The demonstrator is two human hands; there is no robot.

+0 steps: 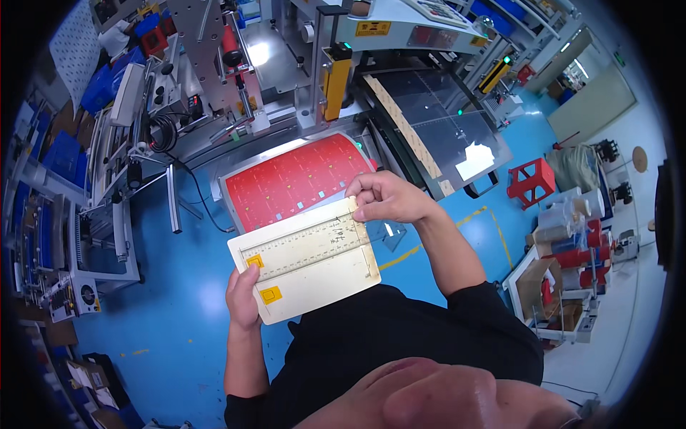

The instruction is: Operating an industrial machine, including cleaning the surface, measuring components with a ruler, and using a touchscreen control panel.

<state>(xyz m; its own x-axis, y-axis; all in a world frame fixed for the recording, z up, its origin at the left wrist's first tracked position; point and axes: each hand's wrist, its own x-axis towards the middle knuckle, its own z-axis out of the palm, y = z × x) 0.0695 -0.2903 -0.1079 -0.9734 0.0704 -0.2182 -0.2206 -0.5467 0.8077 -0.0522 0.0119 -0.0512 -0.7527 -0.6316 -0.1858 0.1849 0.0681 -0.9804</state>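
Right fingers: the right hand (389, 196) pinches the upper right corner of a cream rectangular card sheet (307, 261), fingertips curled over its top edge and thumb below.
Left fingers: the left hand (243, 297) grips the sheet's lower left edge, thumb lying on its face just beside a small yellow square label (255, 261); the other fingers are hidden behind the sheet.
Sheet position: held in the air between both hands, in front of the person's chest, tilted so its right end sits higher than its left.
Sheet surface: matt, stiff-looking card with a ruled scale strip running along its upper half; handwriting sits near the right hand, too small to make out.
Labels on sheet: two small yellow squares at the left end, the upper one touching the thumb tip, the second yellow square label (271, 294) lower and just clear of the thumb.
Behind the sheet: a red rectangular sheet with a grid of small pale and yellow patches (293, 179) lies on a grey machine tray (227, 187), its near edge partly hidden by the cream sheet.
Signs on machine: a yellow rectangular warning plate (373, 28) on the pale housing above, and a yellow upright post (334, 86) beside it.
Further right: a dark glossy table panel (443, 121) with a tan strip along its left edge and a white paper piece (475, 159) lying on it.
Floor: smooth blue floor (179, 300) with yellow line marks; a red plastic stool (532, 179) stands to the right.
Clothing: black sleeve (493, 314) on the right arm.
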